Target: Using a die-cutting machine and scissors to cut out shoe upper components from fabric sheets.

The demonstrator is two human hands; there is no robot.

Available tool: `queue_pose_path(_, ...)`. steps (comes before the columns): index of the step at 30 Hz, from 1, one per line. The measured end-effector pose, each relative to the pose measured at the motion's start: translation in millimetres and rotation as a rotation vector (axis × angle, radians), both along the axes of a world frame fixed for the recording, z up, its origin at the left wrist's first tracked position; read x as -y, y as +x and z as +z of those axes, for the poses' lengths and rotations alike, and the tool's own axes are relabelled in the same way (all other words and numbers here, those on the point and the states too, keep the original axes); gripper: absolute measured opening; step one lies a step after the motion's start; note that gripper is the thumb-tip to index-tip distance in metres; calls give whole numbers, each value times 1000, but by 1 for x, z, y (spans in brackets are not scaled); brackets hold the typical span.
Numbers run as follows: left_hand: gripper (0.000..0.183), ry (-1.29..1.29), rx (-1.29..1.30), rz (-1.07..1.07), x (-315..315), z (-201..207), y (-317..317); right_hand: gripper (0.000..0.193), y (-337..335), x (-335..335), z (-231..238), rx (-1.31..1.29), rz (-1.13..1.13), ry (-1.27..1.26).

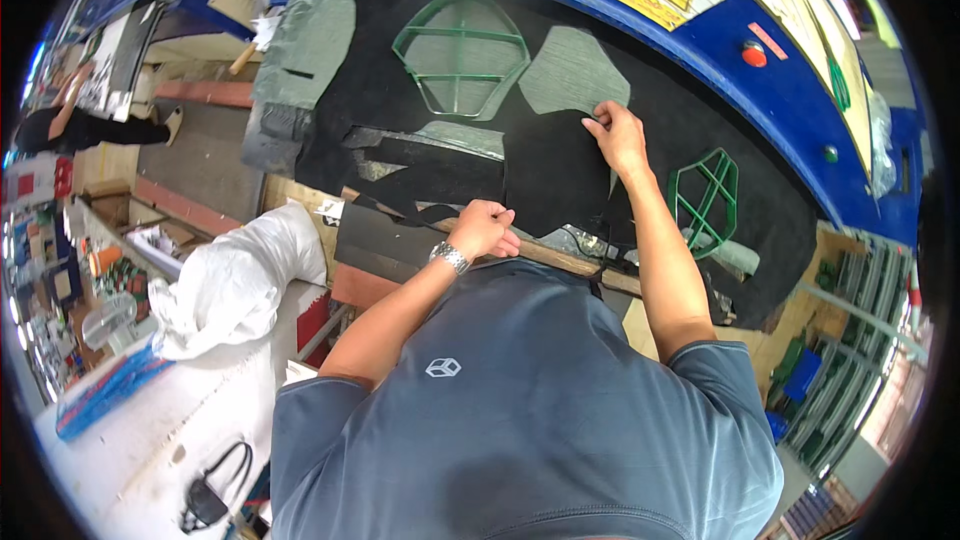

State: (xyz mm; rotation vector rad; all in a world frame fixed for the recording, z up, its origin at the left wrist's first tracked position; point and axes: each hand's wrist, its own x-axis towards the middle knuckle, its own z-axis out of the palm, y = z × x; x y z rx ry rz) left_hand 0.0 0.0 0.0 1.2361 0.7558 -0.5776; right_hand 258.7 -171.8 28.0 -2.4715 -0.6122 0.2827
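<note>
A black sheet of material (400,50) lies across the work bed, with openings cut through it that show a grey-green surface (575,70). At the lower edge of the right-hand opening, my right hand (617,137) is closed, thumb and fingertips pinching the black sheet. My left hand (484,231), with a metal watch on the wrist, is closed at the bed's front edge beside a narrow black strip; what its fingers hold is hidden. A green many-sided cutting die (462,77) rests on the sheet beyond my hands. Another green cutting die (706,202) lies right of my right forearm.
A blue machine beam (560,2) with a red push button (753,54) curves along the far side. At left, a stuffed white sack (245,275) sits on a white table (130,445). Another person (90,130) is at the far left.
</note>
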Motion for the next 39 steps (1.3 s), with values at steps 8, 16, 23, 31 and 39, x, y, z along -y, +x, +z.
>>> queue_pose_path(8,30,171,-16,305,33,7,-13,21,4,10,-14,32,140,-46)
queue_pose_path(16,40,566,49,489,78,27,-27,21,3,5,-5,90,212,-96)
queue_pose_path(23,48,731,370,704,118,52,-60,10,-40,19,69,283,744,201)
queue_pose_path(31,96,858,370,836,180,58,-145,17,-157,32,200,414,1706,164)
queue_pose_path(39,86,1012,739,1059,328,5,-276,28,-323,96,249,357,2419,279)
